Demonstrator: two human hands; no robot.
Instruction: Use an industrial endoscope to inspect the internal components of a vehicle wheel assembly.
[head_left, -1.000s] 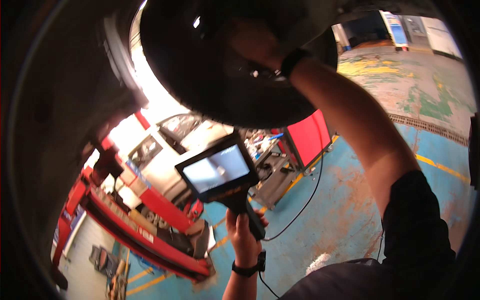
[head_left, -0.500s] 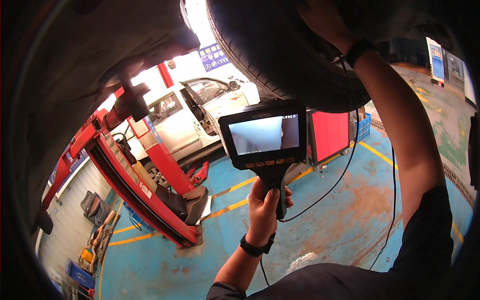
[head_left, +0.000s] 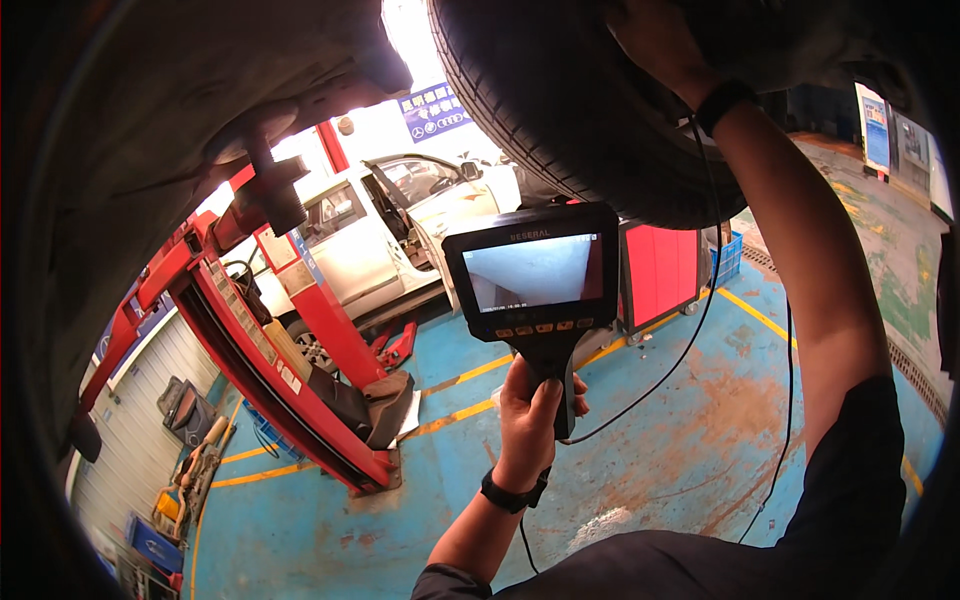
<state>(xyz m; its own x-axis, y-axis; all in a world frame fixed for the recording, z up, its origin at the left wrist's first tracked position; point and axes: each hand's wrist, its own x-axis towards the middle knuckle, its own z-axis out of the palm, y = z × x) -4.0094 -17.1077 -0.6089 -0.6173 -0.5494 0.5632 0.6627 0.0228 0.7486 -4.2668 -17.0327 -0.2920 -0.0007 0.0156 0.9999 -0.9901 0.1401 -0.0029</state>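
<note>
My left hand [head_left: 530,410] is wrapped round the handle of a black inspection camera [head_left: 545,375], a pistol-grip borescope. Its lit screen [head_left: 530,272] shows a pale bluish surface with a darker strip at the right. A thin black cable [head_left: 690,350] loops from the handle's base up toward my right wrist. My right hand [head_left: 662,45] reaches up beside a raised car tyre [head_left: 560,110], under the car's dark underside. Its fingers are lost in shadow, so what they touch or hold is hidden. Black bands circle both wrists.
Left stands a red lift post [head_left: 285,380], with a lift arm [head_left: 270,190] under the raised car. Behind are a white car [head_left: 350,240] with an open door, a red cabinet [head_left: 660,270] and a blue crate [head_left: 728,258]. Another black cable [head_left: 785,420] hangs at the right.
On the screen, the pale surface now spreads further right and the dark area has shrunk. The tyre and background sit slightly further right in view. Both hands keep nearly the same pose.
</note>
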